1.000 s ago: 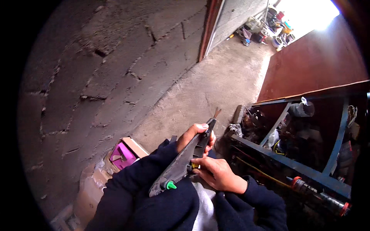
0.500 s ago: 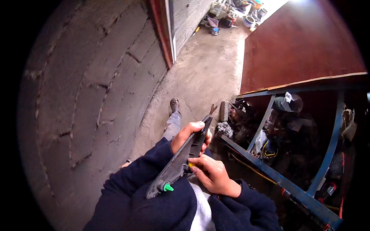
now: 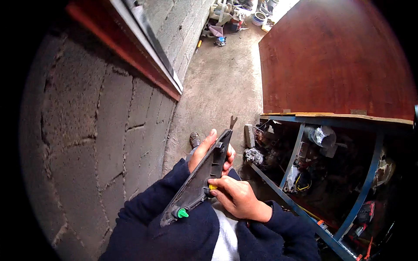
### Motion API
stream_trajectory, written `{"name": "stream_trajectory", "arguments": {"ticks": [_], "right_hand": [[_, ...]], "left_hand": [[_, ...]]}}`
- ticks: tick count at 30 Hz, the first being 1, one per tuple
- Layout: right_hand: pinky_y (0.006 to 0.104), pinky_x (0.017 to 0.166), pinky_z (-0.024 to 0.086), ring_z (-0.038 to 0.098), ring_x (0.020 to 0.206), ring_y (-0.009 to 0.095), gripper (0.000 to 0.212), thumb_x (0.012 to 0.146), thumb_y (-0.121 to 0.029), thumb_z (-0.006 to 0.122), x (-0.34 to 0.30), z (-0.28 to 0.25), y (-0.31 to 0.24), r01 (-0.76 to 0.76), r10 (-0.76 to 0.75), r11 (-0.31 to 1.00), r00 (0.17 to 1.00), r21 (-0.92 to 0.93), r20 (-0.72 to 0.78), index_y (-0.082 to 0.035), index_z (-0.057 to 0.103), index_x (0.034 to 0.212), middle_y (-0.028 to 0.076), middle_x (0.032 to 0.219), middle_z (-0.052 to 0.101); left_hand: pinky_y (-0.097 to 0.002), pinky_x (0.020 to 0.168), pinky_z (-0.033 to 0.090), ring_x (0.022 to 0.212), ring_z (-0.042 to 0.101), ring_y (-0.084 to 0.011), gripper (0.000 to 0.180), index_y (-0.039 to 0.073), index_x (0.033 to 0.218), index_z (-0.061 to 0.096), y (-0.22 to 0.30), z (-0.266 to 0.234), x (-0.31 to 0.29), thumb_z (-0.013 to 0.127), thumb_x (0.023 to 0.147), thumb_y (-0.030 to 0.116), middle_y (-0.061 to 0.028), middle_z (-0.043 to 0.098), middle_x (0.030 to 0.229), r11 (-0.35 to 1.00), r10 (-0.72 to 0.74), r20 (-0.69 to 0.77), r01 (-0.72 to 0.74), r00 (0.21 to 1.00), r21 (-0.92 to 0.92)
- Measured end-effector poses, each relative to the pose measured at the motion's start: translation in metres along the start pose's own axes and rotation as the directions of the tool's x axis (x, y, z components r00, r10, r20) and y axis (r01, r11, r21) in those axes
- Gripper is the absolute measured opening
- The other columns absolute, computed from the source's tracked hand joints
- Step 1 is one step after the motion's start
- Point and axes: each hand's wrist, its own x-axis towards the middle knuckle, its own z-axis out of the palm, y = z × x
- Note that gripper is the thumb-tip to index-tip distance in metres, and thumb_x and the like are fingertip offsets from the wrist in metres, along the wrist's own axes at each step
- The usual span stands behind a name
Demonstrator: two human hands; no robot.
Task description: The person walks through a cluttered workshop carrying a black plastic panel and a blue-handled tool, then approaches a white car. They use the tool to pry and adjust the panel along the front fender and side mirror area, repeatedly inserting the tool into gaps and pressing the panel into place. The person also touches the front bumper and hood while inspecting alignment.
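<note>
My left hand is closed around the upper part of a long, tapering dark plastic trim panel, held slanted in front of my body. Past its top end sticks a brown metal tool with a forked tip, like an open-end wrench; the rest of it is hidden behind the panel and fingers. My right hand pinches a small yellow plastic clip at the panel's right edge. Near the panel's lower end a green plastic clip stands out from it.
A rough block wall runs along my left, with a red-and-white frame edge. On the right is a cluttered blue metal rack under a reddish-brown board. Assorted items lie on the concrete floor far ahead.
The view has shifted, so the frame edge on the left looms larger. My left fingers and the panel have moved slightly; my right hand stays pinched on the yellow clip.
</note>
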Motion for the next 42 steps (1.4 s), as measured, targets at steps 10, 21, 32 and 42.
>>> {"name": "stream_trajectory", "arguments": {"ticks": [10, 21, 32, 42], "right_hand": [[0.0322, 0.064, 0.053, 0.068, 0.075, 0.026, 0.025, 0.085, -0.005, 0.068, 0.109, -0.094, 0.040, 0.005, -0.001, 0.998, 0.997, 0.057, -0.074, 0.002, 0.064, 0.109, 0.014, 0.089, 0.068], [0.0363, 0.068, 0.053, 0.067, 0.079, 0.032, 0.019, 0.090, -0.010, 0.065, 0.227, -0.241, 0.085, 0.005, -0.001, 0.999, 0.996, 0.046, -0.087, 0.000, 0.062, 0.105, 0.017, 0.092, 0.066], [0.0357, 0.065, 0.052, 0.068, 0.075, 0.032, 0.018, 0.091, -0.009, 0.064, 0.394, -0.338, 0.123, -0.110, 0.122, 0.990, 0.982, 0.087, -0.147, 0.002, 0.063, 0.105, 0.019, 0.087, 0.066], [0.0367, 0.067, 0.053, 0.069, 0.077, 0.031, 0.028, 0.090, -0.009, 0.065, 0.547, -0.431, 0.157, -0.209, 0.211, 0.977, 0.963, 0.032, -0.170, 0.000, 0.058, 0.116, 0.019, 0.088, 0.067]], "left_hand": [[-0.0312, 0.057, 0.049, 0.068, 0.056, -0.0169, 0.061, 0.005, 0.095, 0.056, 0.113, 0.038, 0.111, 0.036, 0.097, 0.062, -0.0082, 0.056, 0.083, 0.998, -0.042, -0.099, 0.046, 0.994, 0.046], [-0.0350, 0.056, 0.049, 0.070, 0.056, -0.0212, 0.055, 0.003, 0.092, 0.053, 0.224, 0.082, 0.269, 0.036, 0.099, 0.055, -0.0089, 0.053, 0.081, 0.997, -0.071, -0.051, 0.069, 0.996, -0.043], [-0.0309, 0.055, 0.048, 0.062, 0.056, -0.0174, 0.053, 0.006, 0.091, 0.057, 0.383, 0.102, 0.402, 0.044, 0.097, 0.057, -0.0043, 0.054, 0.074, 0.986, -0.145, -0.078, 0.150, 0.986, 0.075], [-0.0271, 0.052, 0.044, 0.061, 0.050, -0.0126, 0.057, 0.004, 0.109, 0.058, 0.537, 0.131, 0.531, 0.039, 0.100, 0.056, -0.0016, 0.050, 0.074, 0.953, -0.179, -0.063, 0.189, 0.982, 0.237]]}}
